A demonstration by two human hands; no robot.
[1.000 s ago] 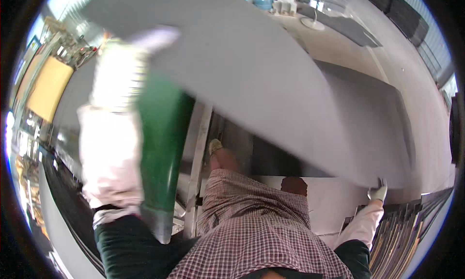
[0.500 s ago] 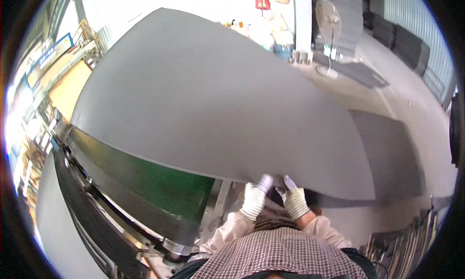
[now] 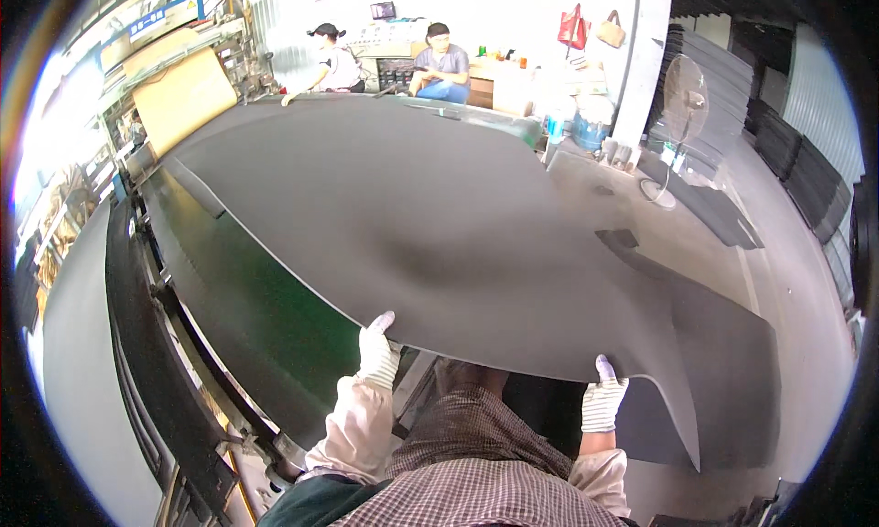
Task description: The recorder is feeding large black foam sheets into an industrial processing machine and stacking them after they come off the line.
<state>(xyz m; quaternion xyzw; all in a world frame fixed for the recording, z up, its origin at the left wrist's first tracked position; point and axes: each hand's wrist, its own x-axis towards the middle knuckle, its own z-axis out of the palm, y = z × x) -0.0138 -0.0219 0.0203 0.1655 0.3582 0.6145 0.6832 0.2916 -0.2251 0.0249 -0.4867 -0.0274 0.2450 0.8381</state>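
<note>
A large, flexible dark grey sheet stretches away from me over the green machine bed, and its right part sags past the bed. My left hand, in a white striped glove, grips the near edge with the thumb on top. Further right along the same edge, my right hand holds on in a matching glove, thumb up. Both hands' fingers are hidden under the sheet. Between the hands the edge runs nearly straight; beyond my right hand a corner droops down.
The green belt bed lies at left, beside a dark rail. Two people are at the far side, one near the sheet's far edge. A standing fan and stacked dark sheets are at right. Another dark sheet lies on the floor.
My hands have moved apart along the edge, left hand leftward and right hand rightward. The sheet's raised far part has come down, showing the people behind it.
</note>
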